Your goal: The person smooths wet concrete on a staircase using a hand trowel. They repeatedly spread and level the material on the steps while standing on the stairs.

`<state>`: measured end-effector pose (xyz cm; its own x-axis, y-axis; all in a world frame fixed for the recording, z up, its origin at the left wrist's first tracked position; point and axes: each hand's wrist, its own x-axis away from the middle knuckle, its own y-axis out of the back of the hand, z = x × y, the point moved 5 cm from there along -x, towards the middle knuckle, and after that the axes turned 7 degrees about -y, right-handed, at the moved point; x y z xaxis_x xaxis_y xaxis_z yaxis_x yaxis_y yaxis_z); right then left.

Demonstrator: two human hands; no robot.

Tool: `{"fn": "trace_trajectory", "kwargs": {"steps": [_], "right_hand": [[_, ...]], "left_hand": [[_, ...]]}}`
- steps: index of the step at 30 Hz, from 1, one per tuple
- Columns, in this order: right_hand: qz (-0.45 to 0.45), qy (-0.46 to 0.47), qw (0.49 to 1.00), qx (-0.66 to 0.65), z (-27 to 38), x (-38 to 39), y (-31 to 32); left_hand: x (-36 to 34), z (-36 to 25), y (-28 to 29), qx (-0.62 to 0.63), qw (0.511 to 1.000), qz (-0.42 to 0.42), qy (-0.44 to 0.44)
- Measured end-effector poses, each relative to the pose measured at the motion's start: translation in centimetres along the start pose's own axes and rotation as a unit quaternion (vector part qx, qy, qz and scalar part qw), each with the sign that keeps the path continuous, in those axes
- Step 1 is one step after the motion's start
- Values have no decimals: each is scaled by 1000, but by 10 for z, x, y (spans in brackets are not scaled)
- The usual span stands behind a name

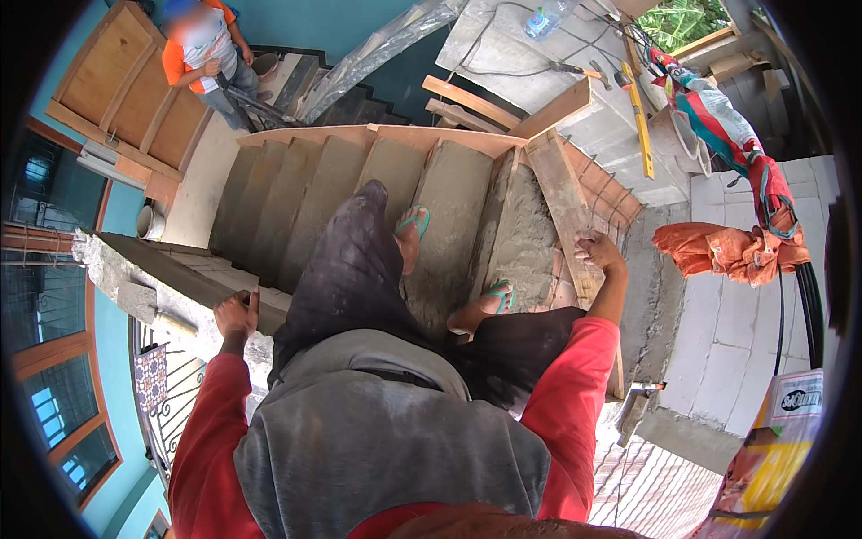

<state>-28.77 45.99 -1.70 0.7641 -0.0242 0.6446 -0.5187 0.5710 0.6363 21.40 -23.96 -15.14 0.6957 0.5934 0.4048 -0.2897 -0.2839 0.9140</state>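
Note:
My left hand (236,313) rests at the rough top of the low wall (117,260), one finger stretched out and nothing visible in its grasp. Near it lies a trowel (139,302) with a wooden handle. On the other side, my right hand (596,251) is over a wooden plank (567,202), fingers loosely bent and apart; contact with the plank is hard to judge. My feet, in green flip-flops (415,218), stand on the grey cement stairs (453,193). Wet-looking, rough mortar (530,234) covers the step beside the plank.
A person (202,54) stands at the far left near a wooden panel (121,81). A yellow spirit level (637,121), a hammer (600,75) and a plastic bottle (540,22) lie at the far right. Orange cloth (718,250) hangs beside the white block wall (727,332).

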Motion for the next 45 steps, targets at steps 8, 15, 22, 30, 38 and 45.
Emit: {"fn": "trace_trajectory", "kwargs": {"steps": [8,15,22,30,38,45], "right_hand": [[-11,2,1000,2,9,3,-3],[-5,-15,1000,18,12,5,-5],[-2,-23,999,32,19,8,-10],[3,16,999,34,31,7,-16],[7,36,997,64,55,4,-27],[8,35,995,94,59,-9,-31]], "left_hand": [[3,-1,2,18,1000,-18,-6],[-1,4,-4,20,1000,-18,-2],[2,4,-2,35,999,-25,-3],[-1,6,-4,41,999,-21,-5],[3,2,3,54,998,-42,-10],[4,-1,8,63,997,-44,-12]]}}
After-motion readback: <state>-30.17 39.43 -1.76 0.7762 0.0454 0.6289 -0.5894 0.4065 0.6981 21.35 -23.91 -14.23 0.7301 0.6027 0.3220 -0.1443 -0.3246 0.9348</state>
